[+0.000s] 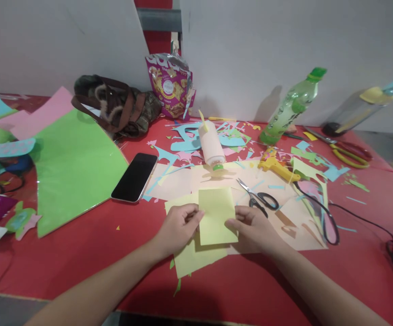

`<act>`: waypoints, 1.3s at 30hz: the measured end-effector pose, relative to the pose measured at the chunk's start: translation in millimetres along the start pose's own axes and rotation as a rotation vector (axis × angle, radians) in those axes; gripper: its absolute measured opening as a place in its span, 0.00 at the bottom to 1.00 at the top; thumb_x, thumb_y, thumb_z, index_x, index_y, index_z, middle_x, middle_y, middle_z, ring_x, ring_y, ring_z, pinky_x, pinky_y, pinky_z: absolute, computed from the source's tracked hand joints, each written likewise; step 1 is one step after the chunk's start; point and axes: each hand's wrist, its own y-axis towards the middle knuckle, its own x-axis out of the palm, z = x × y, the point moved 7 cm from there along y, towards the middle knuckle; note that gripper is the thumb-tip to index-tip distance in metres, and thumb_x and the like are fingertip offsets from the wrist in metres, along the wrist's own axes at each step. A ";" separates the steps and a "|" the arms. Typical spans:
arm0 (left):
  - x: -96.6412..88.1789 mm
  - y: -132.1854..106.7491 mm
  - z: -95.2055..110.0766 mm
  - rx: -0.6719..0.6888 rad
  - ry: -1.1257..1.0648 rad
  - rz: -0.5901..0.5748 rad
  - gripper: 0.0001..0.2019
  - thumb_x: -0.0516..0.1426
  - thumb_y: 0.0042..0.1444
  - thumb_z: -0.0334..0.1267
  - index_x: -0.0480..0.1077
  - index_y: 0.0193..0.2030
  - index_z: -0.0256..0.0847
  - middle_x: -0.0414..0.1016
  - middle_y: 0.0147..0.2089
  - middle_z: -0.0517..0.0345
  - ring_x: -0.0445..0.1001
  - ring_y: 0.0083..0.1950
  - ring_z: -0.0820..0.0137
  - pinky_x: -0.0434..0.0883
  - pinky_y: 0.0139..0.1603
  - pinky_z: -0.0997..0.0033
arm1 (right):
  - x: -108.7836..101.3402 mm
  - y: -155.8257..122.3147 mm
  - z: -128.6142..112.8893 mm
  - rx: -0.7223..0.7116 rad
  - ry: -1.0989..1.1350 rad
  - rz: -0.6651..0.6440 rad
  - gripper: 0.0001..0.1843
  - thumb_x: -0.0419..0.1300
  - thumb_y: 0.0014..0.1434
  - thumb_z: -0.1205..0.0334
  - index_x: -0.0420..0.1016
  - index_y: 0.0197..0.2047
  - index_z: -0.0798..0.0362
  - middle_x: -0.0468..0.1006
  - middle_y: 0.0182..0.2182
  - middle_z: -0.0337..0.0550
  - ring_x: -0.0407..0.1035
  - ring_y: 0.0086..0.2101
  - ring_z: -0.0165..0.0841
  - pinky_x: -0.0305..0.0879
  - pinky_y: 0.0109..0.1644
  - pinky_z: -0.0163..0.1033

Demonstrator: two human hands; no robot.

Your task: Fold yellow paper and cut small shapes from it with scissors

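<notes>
A small rectangle of yellow paper (217, 222) is held upright between my two hands, facing me. My left hand (181, 226) pinches its left edge between thumb and fingers. At the right edge my right hand (255, 226) grips it the same way. Under it lies a larger yellow sheet (196, 262), partly hidden by the held piece and my left hand. Black-handled scissors (259, 197) rest partly open just beyond my right hand. Farther back, a white bottle with a green cap (211, 144) lies on pale paper (179, 181).
Left are a phone (135, 177), a big green sheet (81, 167) and a bag (125, 106). Paper scraps (186, 136) litter the back, near a snack pouch (171, 86). Right stand a drink bottle (293, 106), a yellow glue gun (277, 166) with cord, and red-and-yellow-handled shears (350, 151).
</notes>
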 end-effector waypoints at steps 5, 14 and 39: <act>4.8 0.6 -1.2 -0.044 -0.016 -0.072 0.16 0.48 0.53 0.40 0.54 0.17 0.39 0.56 0.11 0.67 0.58 0.14 0.79 0.57 0.19 0.78 | -13.4 -0.1 -2.7 -0.004 -0.051 0.191 0.09 0.58 0.43 0.57 0.68 0.23 0.55 0.69 0.19 0.37 0.62 0.21 0.28 0.59 0.27 0.33; 1.3 1.5 -0.2 -0.036 -0.050 -0.024 0.12 0.51 0.50 0.39 0.60 0.19 0.37 0.64 0.16 0.63 0.64 0.19 0.77 0.62 0.23 0.78 | -17.3 -2.8 -11.7 0.026 -0.131 0.249 0.11 0.56 0.41 0.57 0.63 0.15 0.54 0.62 0.12 0.33 0.56 0.17 0.25 0.53 0.22 0.33; -4.6 3.2 -4.0 -0.210 -0.085 0.047 0.09 0.55 0.44 0.38 0.66 0.19 0.35 0.70 0.20 0.61 0.67 0.23 0.75 0.65 0.27 0.77 | -3.9 -0.7 -4.1 0.049 -0.016 0.160 0.07 0.57 0.43 0.60 0.68 0.22 0.55 0.70 0.17 0.36 0.63 0.20 0.27 0.58 0.26 0.33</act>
